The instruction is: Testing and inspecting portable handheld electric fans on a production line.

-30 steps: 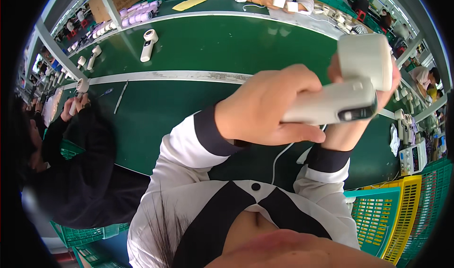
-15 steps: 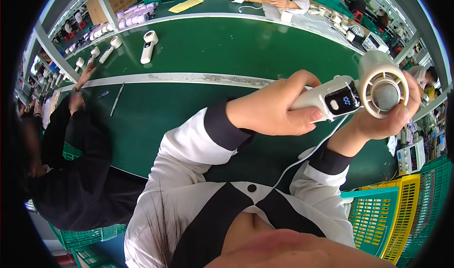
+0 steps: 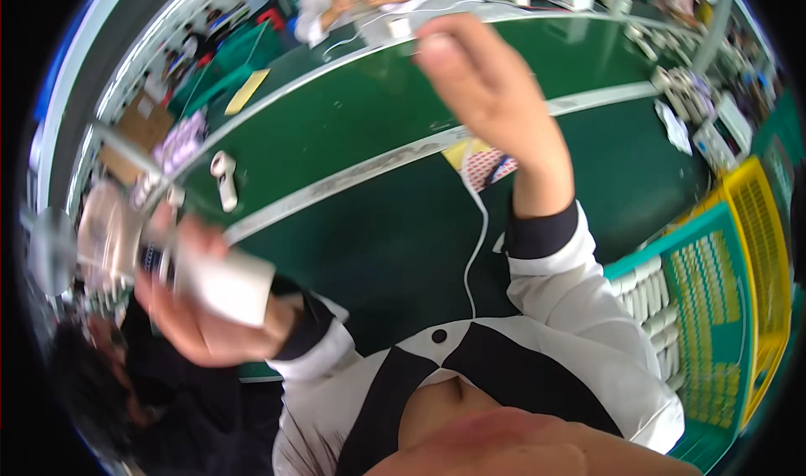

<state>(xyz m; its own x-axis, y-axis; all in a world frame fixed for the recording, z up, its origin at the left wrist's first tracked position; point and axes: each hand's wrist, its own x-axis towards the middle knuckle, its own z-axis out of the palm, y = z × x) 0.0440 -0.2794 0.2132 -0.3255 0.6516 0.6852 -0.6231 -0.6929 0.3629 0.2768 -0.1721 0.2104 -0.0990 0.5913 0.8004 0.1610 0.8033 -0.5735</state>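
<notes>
My left hand (image 3: 197, 295) is out at the left, closed around a white handheld fan (image 3: 227, 285). The fan lies tilted, its round head (image 3: 109, 237) pointing left; motion smears hand and fan. A dark display shows on its body between my fingers. Over the table's far part, my right hand (image 3: 495, 90) is raised, thumb and forefinger bent close together. A white cable (image 3: 483, 232) runs up from near my chest and passes behind this hand. Its upper end is hidden, as are the other fingers, so what they hold cannot be made out.
Another white fan (image 3: 223, 180) lies on the green table (image 3: 378, 216) beyond a pale divider strip (image 3: 336, 195). A patterned yellow piece (image 3: 485, 167) lies below my right hand. A green basket (image 3: 714, 300) of white parts stands right; a dark-clothed person (image 3: 185, 409) sits left, another opposite.
My left hand has swung far left with the fan. My right hand has let go of the fan head and moved left and up. The cable no longer runs to the fan; the view has turned.
</notes>
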